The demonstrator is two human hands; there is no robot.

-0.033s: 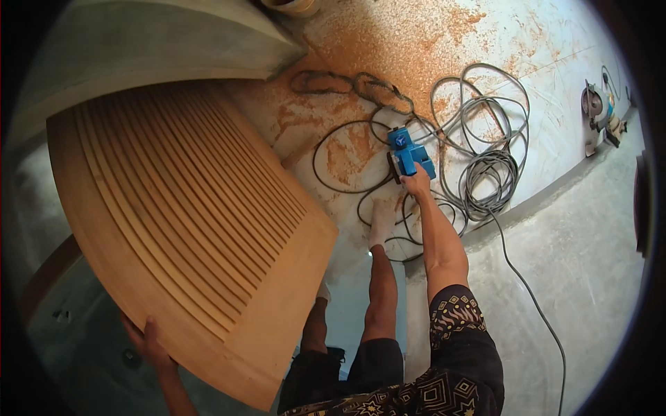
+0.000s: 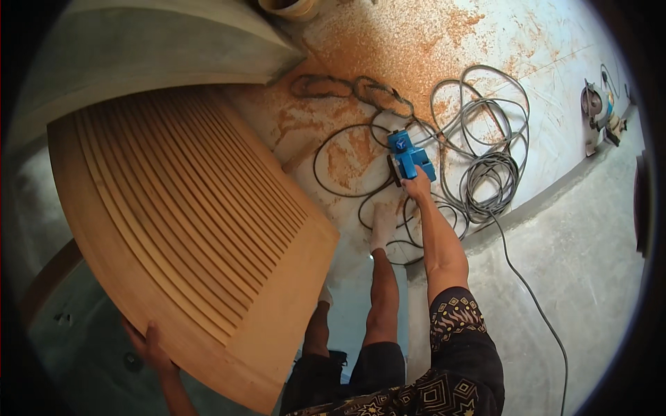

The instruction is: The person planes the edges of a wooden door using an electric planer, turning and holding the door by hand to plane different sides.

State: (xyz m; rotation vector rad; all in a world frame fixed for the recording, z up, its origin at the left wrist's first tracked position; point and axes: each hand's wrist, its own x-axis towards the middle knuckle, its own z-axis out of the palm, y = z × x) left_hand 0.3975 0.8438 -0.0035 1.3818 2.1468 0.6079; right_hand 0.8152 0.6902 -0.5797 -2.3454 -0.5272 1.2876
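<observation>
A louvred wooden door (image 2: 184, 201), with many slats in a light-brown frame, stands tilted on my left. My left hand (image 2: 154, 353) grips its near left edge, thumb on the face and the other fingers partly hidden along the side. My right arm stretches forward over the floor. In my right hand (image 2: 417, 186) is a blue electric planer (image 2: 411, 156), its handle wrapped by my fingers. The planer is held low, among loops of dark cable; whether it touches the floor I cannot tell.
Orange-brown wood shavings (image 2: 430, 41) cover the far floor. Coiled dark cable (image 2: 494, 182) lies right of the planer. A circular saw (image 2: 595, 111) sits at the far right. A grey concrete block (image 2: 159, 48) edges the door's far end; a bucket (image 2: 291, 8) stands beyond.
</observation>
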